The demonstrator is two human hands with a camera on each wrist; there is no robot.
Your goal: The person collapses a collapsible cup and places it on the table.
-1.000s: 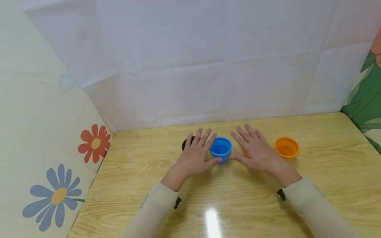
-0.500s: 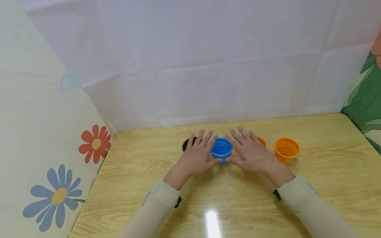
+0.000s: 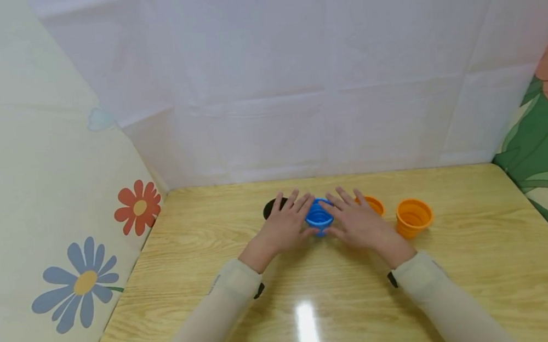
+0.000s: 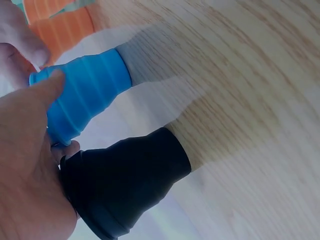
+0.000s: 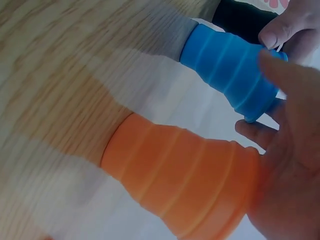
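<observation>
A blue ribbed cup (image 3: 319, 217) stands upright on the table between both hands. My left hand (image 3: 280, 231) is at its left rim with fingers spread, partly over a black cup (image 3: 270, 210). On the other side, my right hand (image 3: 360, 224) has its fingertips at the blue rim and partly hides an orange cup (image 3: 374, 204). In the left wrist view the thumb lies against the blue cup (image 4: 92, 85), with the black cup (image 4: 130, 180) beside the palm. The right wrist view has the orange cup (image 5: 185, 175) close to the palm and the blue cup (image 5: 230, 65) by the fingers.
Another orange cup (image 3: 413, 217) stands to the right of the right hand. The wooden table (image 3: 199, 222) ends at a white cloth (image 3: 256, 84) behind. Flower-patterned panels rise at the left and right sides.
My right hand has moved left to the blue cup, uncovering more of the nearer orange cup. My left hand has barely moved and the cups look unmoved.
</observation>
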